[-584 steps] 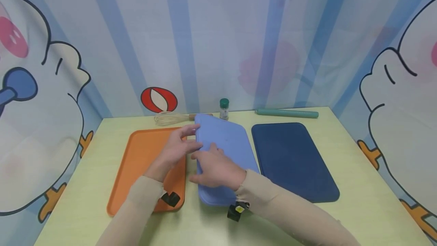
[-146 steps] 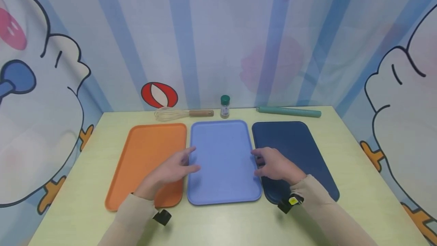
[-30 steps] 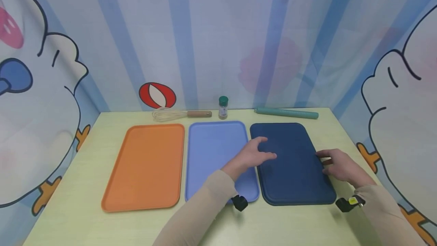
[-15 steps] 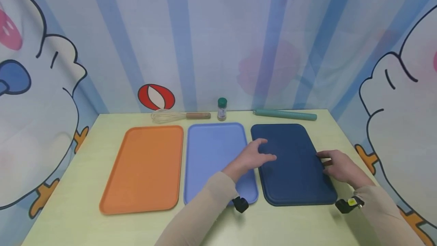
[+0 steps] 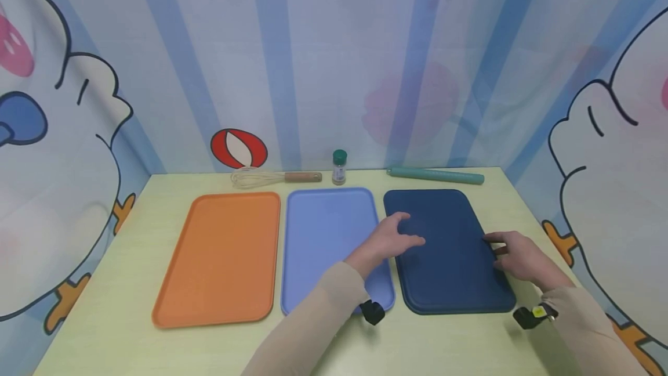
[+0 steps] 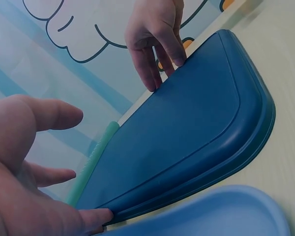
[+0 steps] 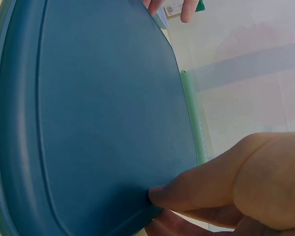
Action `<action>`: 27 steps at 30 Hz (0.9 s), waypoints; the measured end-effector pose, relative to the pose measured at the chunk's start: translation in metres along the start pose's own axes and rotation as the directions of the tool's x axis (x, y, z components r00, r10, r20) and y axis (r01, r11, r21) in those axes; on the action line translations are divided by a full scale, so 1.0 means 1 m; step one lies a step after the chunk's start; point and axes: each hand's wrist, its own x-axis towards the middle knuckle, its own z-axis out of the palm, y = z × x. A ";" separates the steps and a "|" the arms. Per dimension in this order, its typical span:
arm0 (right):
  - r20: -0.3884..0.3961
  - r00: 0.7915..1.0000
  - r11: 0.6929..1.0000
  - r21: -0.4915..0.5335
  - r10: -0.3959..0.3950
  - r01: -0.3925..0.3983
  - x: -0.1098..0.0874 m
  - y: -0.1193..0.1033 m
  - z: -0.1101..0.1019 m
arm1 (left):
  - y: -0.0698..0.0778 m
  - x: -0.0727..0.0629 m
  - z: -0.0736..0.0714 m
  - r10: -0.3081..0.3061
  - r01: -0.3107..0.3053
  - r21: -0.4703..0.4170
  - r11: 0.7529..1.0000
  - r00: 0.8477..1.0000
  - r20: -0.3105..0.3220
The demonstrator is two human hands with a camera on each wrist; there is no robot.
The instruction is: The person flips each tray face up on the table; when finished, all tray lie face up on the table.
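Observation:
A dark blue tray [image 5: 446, 268] lies flat at the right of the table, its plain, stepped underside facing up. My left hand [image 5: 387, 238] reaches across the light blue tray [image 5: 332, 222]; its fingers are spread, and in the left wrist view one fingertip [image 6: 102, 215] meets the dark tray's left edge. On the opposite side, my right hand [image 5: 522, 255] rests its thumb and fingertips at the tray's right edge. The right wrist view shows the thumb [image 7: 179, 192] right at that edge, the other fingers just outside it. The light blue tray lies rim up in the middle.
An orange tray [image 5: 221, 260] lies at the left. Along the back edge are a whisk [image 5: 302, 177], a small green-capped jar [image 5: 339, 168] and a green rod [image 5: 435, 175]. A printed cloth [image 5: 334, 62] hangs behind the table [image 5: 209, 353].
The light blue tray, tilted up between both hands in the oldest frame, lies flat. Both hands then moved right to the dark blue tray. Over the last second they stay almost still.

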 end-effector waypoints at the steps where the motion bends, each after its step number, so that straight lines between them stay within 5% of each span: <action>1: 0.004 1.000 1.000 0.001 0.001 -0.001 0.000 0.000 0.000 | -0.001 0.000 0.000 0.001 -0.001 0.001 1.000 1.000 -0.002; 27: -0.006 1.000 0.999 0.042 -0.005 0.005 0.001 0.009 0.001 | 0.001 0.001 -0.001 0.030 -0.030 -0.014 0.999 0.999 0.014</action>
